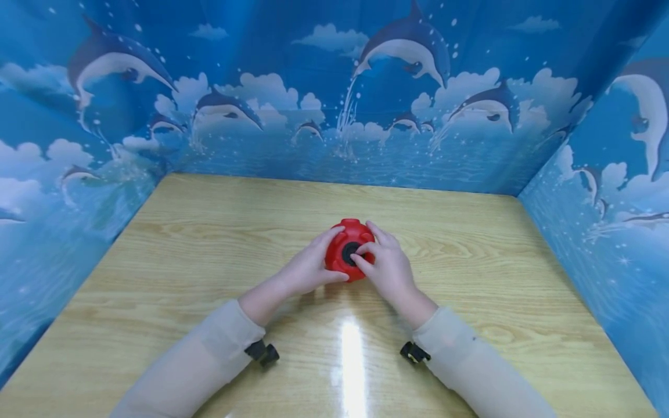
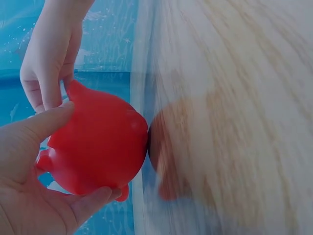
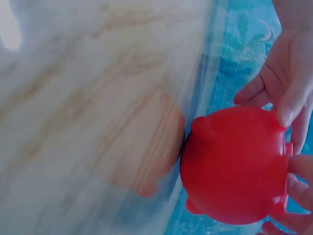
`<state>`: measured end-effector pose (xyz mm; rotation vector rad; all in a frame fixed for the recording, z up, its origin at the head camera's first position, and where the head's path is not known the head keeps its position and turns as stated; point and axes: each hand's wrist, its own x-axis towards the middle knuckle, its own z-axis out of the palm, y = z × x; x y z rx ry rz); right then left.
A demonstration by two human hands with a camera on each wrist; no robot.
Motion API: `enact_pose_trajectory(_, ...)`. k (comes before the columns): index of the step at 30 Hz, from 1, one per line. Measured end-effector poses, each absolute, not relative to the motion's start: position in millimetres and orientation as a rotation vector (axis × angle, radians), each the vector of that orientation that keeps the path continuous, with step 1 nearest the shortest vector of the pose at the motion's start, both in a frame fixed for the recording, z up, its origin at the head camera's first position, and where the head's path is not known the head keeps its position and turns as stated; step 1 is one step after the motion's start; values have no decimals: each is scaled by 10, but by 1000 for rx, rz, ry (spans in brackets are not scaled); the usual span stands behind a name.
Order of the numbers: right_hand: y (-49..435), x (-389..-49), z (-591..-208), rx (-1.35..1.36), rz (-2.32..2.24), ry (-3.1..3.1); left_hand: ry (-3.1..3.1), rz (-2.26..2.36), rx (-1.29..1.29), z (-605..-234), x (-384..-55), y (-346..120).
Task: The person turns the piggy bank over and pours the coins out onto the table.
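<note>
A red, ball-shaped plastic body (image 1: pixel 334 249) with short rounded knobs sits on the table. Set into its top is a black round plug (image 1: pixel 347 251). My left hand (image 1: pixel 308 264) holds the red body from the left, thumb on the near side and fingers round the far side. From the right comes my right hand (image 1: pixel 388 264), its thumb and index fingertip pinched together at the plug's right edge. Another right finger reaches along the body's far right side. Both wrist views show the smooth red flank (image 2: pixel 98 142) close down on the tabletop; the plug is hidden there.
The wood-grain table (image 1: pixel 235 220) has a glossy top with a bright light reflection towards the front. Blue dolphin-print curtains (image 1: pixel 292 139) stand along its back and sides. A small black camera (image 1: pixel 263 353) is strapped at the left wrist, another (image 1: pixel 414 352) at the right.
</note>
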<state>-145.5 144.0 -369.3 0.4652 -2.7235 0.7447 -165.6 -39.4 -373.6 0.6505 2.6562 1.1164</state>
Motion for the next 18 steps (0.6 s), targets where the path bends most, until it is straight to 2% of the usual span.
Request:
enact_pose_trajectory(10,1327,-1384,-3638,447,353,-2708,2682,1101,661,-3715,-1623,-368)
enact_pose_trajectory(18,1308,-1379,-3634,450,321,-2683,2690,1104,681,-3719,-1623,-360)
